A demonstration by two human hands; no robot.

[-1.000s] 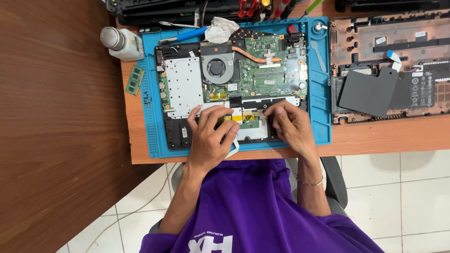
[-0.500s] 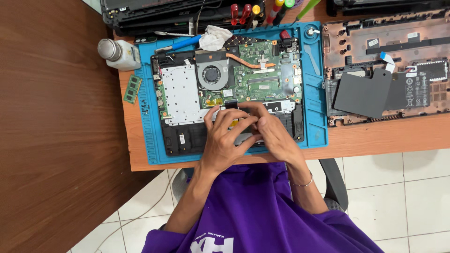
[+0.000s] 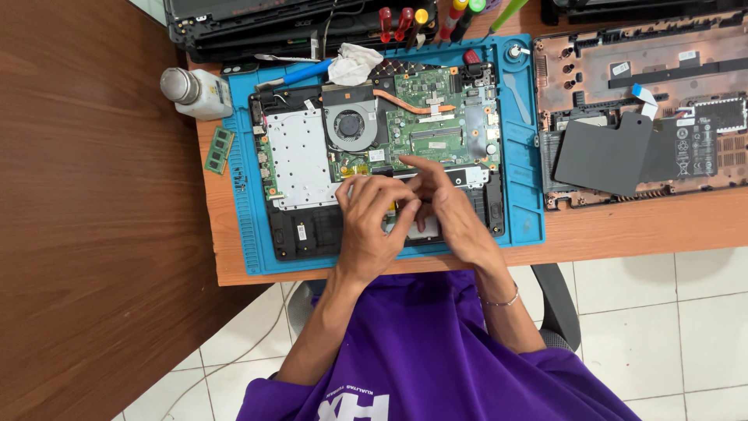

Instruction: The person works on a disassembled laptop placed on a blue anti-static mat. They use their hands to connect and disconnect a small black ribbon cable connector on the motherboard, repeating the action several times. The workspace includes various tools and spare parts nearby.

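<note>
Laptop chassis (image 3: 374,156), opened and showing its green board and fan, lies on a blue mat (image 3: 522,156) on the desk (image 3: 623,226). Both forearms reach up from 6 o'clock. Left hand (image 3: 370,222) lies palm down, fingers curled over the chassis's lower middle; right hand (image 3: 452,214) meets it from 4 o'clock, forefinger stretched toward 11 o'clock. Whether either grip pinches anything, I cannot tell. Mat's near rim sits close to the desk edge; a bottom cover (image 3: 647,117) crowds 3 o'clock, a white bottle (image 3: 195,92) 10 o'clock.

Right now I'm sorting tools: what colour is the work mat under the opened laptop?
Blue work mat, clearest in the head view.
</note>
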